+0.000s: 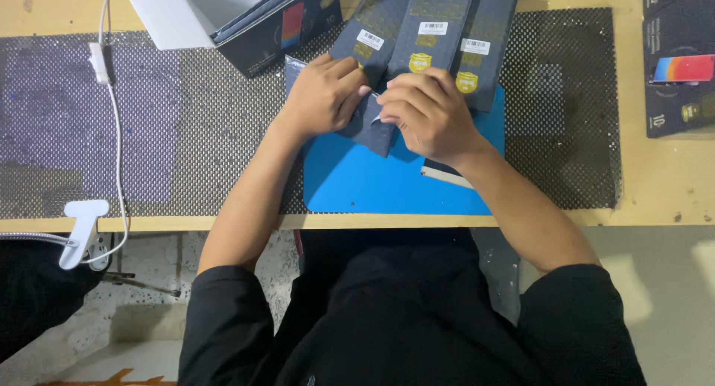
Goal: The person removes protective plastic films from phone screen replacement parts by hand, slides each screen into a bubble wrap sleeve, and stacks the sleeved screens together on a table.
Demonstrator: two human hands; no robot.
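Over the blue rectangular mat (357, 185) on the worktop (655, 185), the left hand (322, 96) and right hand (428, 112) have their fingers pinched shut on a flat dark-grey cardboard packet (370, 129), which could tear or bump the three fanned dark packets (424, 29) touching behind.

Black short-sleeved shirt, dark trousers, forearms bare, no rings or watch.

Wooden table (655, 200) stands on speckled floor (149, 282).
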